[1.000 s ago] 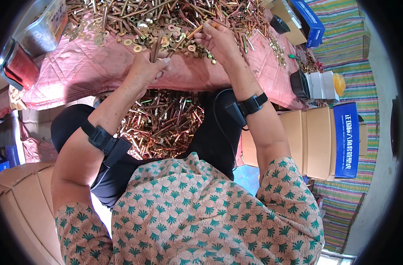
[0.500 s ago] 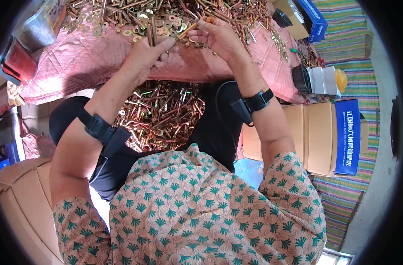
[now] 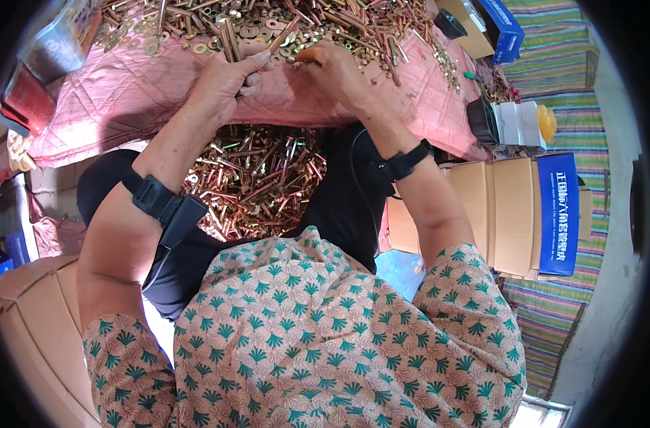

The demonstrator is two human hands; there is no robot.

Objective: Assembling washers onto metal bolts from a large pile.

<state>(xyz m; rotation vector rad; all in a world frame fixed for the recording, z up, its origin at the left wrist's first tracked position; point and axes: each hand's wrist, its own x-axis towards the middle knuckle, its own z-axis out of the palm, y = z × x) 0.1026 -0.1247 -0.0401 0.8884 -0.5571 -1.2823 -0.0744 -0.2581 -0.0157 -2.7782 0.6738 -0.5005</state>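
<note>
My left hand (image 3: 223, 84) is closed round several gold-coloured metal sleeves (image 3: 230, 40), which stand up from the fist. Another sleeve (image 3: 283, 36) slants to the right from between its thumb and forefinger. My right hand (image 3: 340, 73) is a short way to the right, its fingertips pinched together low over the near edge of the table's hardware pile. An orange cover shows on one of its fingers. Whatever lies in that pinch is hidden. Flat round washers (image 3: 248, 31) and small nuts lie just beyond both hands.
A pink quilted cloth (image 3: 146, 85) covers the table. Below its edge, between my knees, lies a heap of metal bolts and sleeves (image 3: 257, 189). A red bin (image 3: 27, 100) stands at the left. Cardboard boxes (image 3: 510, 207), small white boxes (image 3: 521, 123) and a black container (image 3: 483, 120) are at the right.
My right hand has let go of the slanted sleeve and moved down toward the pile's near edge. My left hand, still with the sleeves, has shifted slightly left and away from me.
</note>
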